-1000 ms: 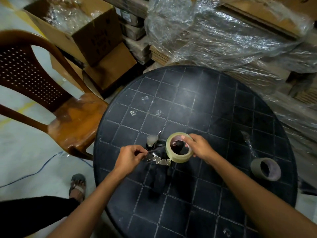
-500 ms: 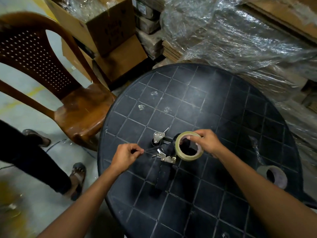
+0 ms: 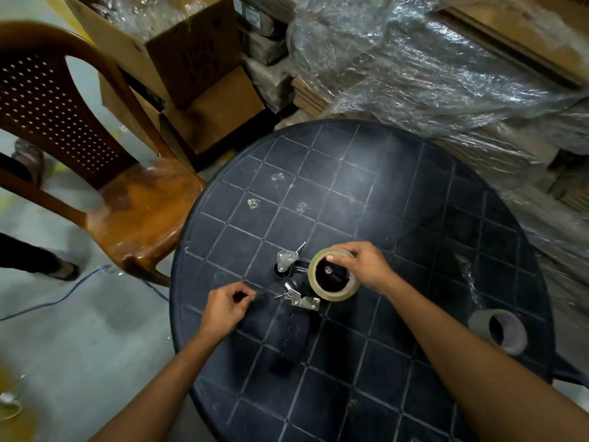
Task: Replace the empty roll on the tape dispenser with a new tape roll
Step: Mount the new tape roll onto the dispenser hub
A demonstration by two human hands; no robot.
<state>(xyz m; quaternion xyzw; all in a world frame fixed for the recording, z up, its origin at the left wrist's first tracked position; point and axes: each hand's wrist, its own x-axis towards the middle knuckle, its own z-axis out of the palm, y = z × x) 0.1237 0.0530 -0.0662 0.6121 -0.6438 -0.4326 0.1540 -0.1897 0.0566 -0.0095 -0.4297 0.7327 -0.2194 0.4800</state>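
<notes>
On the table [image 3: 366, 193] before you: tape dispenser [image 3: 294, 317] near the middle, new tape roll [image 3: 333, 275] seated on it. Empty roll [image 3: 498, 330] well apart, at your right. Chair [image 3: 95, 173] left of table; boxes [image 3: 178, 68] behind.

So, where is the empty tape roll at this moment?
The empty roll lies on its side near the right edge of the dark round table, apart from the right hand and the new tape roll.
</notes>
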